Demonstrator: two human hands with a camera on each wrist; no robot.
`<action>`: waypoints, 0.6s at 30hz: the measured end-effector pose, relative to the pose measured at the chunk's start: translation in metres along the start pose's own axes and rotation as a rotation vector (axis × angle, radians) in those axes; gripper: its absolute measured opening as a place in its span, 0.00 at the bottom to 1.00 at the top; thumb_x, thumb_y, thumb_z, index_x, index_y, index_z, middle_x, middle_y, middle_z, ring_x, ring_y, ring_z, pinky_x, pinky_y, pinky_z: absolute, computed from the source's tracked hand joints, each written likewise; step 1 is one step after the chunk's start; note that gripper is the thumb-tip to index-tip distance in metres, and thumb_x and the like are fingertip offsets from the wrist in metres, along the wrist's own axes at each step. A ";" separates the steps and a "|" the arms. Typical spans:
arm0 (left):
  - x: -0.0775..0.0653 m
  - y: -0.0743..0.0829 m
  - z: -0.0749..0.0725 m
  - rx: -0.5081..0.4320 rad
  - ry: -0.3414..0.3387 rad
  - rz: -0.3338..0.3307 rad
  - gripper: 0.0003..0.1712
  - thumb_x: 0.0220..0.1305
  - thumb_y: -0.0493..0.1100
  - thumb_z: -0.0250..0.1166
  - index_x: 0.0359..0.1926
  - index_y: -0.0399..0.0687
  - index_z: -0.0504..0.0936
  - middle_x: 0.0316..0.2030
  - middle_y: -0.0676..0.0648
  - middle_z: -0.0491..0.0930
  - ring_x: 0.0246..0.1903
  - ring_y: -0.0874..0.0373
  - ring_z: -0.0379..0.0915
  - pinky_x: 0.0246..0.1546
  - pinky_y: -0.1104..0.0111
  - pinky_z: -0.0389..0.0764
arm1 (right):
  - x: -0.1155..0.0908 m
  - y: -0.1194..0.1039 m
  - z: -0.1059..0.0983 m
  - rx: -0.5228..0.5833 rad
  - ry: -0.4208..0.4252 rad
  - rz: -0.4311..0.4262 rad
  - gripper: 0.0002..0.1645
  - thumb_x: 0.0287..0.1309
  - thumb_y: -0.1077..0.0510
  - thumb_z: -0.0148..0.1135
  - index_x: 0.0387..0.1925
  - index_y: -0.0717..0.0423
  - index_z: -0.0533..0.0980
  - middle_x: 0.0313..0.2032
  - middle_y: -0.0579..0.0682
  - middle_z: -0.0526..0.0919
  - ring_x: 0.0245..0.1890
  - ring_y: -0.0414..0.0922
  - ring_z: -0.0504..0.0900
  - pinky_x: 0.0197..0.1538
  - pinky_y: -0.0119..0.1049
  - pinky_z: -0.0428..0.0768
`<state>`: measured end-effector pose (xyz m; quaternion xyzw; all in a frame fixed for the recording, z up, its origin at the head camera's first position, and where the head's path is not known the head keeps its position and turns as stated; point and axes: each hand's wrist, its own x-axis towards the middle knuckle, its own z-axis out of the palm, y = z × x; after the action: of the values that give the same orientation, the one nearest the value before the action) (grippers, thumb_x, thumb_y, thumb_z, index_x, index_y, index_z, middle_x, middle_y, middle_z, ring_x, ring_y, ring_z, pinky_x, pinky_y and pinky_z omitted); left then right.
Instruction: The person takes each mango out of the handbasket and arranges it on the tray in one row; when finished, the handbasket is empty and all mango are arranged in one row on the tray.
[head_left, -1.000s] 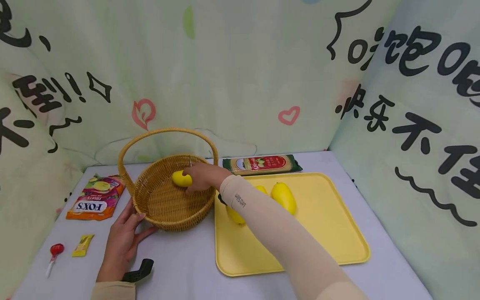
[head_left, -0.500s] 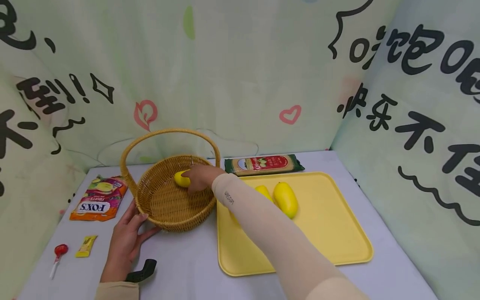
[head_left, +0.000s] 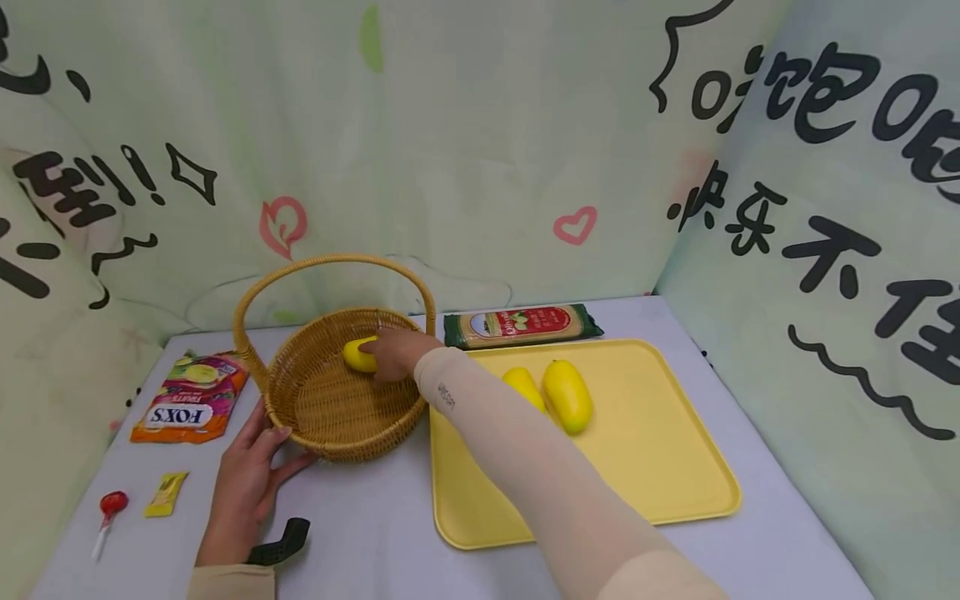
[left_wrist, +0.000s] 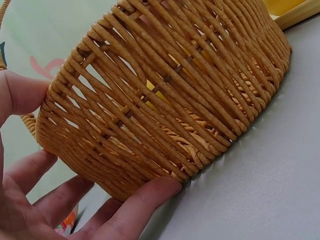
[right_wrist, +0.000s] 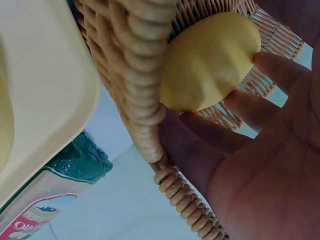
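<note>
A wicker basket (head_left: 348, 429) with a tall arched handle stands at the left of the table. My left hand (head_left: 243, 483) holds its near left side, fingers and thumb spread along the woven wall in the left wrist view. Inside the basket, my right hand (head_left: 401, 354) has its fingers on a yellow mango (right_wrist: 210, 62), the fingertips against its skin in the right wrist view. In the head view the hand covers that mango's right end. Two more mangoes, one whole (head_left: 567, 397) and one partly behind my sleeve (head_left: 523, 386), lie on a yellow tray (head_left: 652, 475).
A noodle packet (head_left: 522, 326) lies behind the tray. Left of the basket are a candy bag (head_left: 191, 398), a small yellow wrapped sweet (head_left: 166, 494) and a red lollipop (head_left: 112, 504). Printed curtains (head_left: 465, 150) enclose the table at the back and sides.
My right forearm has shifted left and now hides a yellow piece at the tray's left that showed earlier. The mango in the basket and my left hand have stayed about where they were.
</note>
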<state>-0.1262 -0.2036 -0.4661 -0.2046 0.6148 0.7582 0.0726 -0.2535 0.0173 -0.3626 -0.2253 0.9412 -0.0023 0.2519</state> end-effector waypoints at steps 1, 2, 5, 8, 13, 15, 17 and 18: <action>-0.001 0.000 -0.001 -0.003 0.001 0.001 0.41 0.81 0.40 0.50 0.80 0.90 0.51 0.86 0.61 0.43 0.82 0.50 0.52 0.60 0.48 0.82 | 0.000 -0.001 0.000 0.001 0.006 0.004 0.41 0.73 0.44 0.63 0.82 0.31 0.59 0.84 0.46 0.58 0.81 0.47 0.63 0.79 0.47 0.69; -0.001 0.000 -0.001 -0.006 0.001 0.002 0.41 0.81 0.40 0.50 0.80 0.90 0.51 0.86 0.61 0.44 0.82 0.50 0.52 0.59 0.48 0.83 | 0.000 -0.002 0.000 0.001 0.011 0.010 0.41 0.73 0.44 0.63 0.82 0.30 0.60 0.83 0.46 0.60 0.80 0.48 0.64 0.78 0.47 0.71; -0.001 0.001 -0.001 -0.008 0.000 0.003 0.41 0.82 0.40 0.51 0.80 0.90 0.51 0.86 0.61 0.44 0.82 0.50 0.52 0.59 0.49 0.83 | -0.001 -0.004 0.000 0.007 0.030 0.035 0.42 0.72 0.43 0.64 0.82 0.27 0.59 0.80 0.47 0.65 0.78 0.50 0.66 0.73 0.48 0.75; -0.001 0.001 -0.002 -0.009 0.003 0.005 0.41 0.82 0.40 0.51 0.79 0.90 0.51 0.86 0.61 0.44 0.82 0.49 0.53 0.59 0.49 0.84 | -0.002 -0.006 -0.001 -0.007 0.050 0.034 0.43 0.71 0.43 0.65 0.82 0.27 0.59 0.80 0.48 0.66 0.78 0.54 0.64 0.72 0.50 0.76; -0.001 0.000 -0.002 -0.011 0.012 0.009 0.41 0.81 0.40 0.51 0.79 0.90 0.52 0.86 0.61 0.45 0.82 0.49 0.53 0.58 0.50 0.84 | -0.003 -0.007 -0.001 -0.059 0.094 -0.004 0.40 0.70 0.43 0.66 0.80 0.34 0.65 0.77 0.48 0.70 0.75 0.54 0.67 0.71 0.47 0.76; -0.001 0.000 -0.002 -0.010 0.012 0.013 0.41 0.81 0.39 0.51 0.80 0.90 0.51 0.86 0.61 0.44 0.82 0.49 0.54 0.58 0.50 0.85 | -0.003 -0.008 -0.001 -0.054 0.108 -0.014 0.39 0.70 0.44 0.68 0.79 0.36 0.68 0.75 0.47 0.73 0.75 0.52 0.68 0.71 0.45 0.76; -0.001 0.001 -0.001 -0.011 0.011 0.016 0.42 0.81 0.39 0.51 0.80 0.89 0.51 0.86 0.60 0.44 0.81 0.49 0.54 0.58 0.51 0.85 | -0.002 -0.008 -0.001 -0.048 0.121 -0.031 0.38 0.69 0.45 0.69 0.77 0.38 0.70 0.73 0.46 0.76 0.73 0.50 0.69 0.70 0.43 0.76; -0.001 0.001 -0.001 -0.011 0.009 0.018 0.42 0.81 0.39 0.51 0.80 0.89 0.51 0.86 0.60 0.44 0.81 0.49 0.55 0.58 0.51 0.85 | -0.002 -0.008 0.000 -0.046 0.127 -0.042 0.37 0.69 0.46 0.69 0.76 0.39 0.71 0.71 0.45 0.78 0.72 0.48 0.71 0.70 0.42 0.76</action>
<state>-0.1250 -0.2044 -0.4651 -0.2031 0.6126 0.7614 0.0620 -0.2488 0.0109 -0.3602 -0.2500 0.9502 -0.0004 0.1863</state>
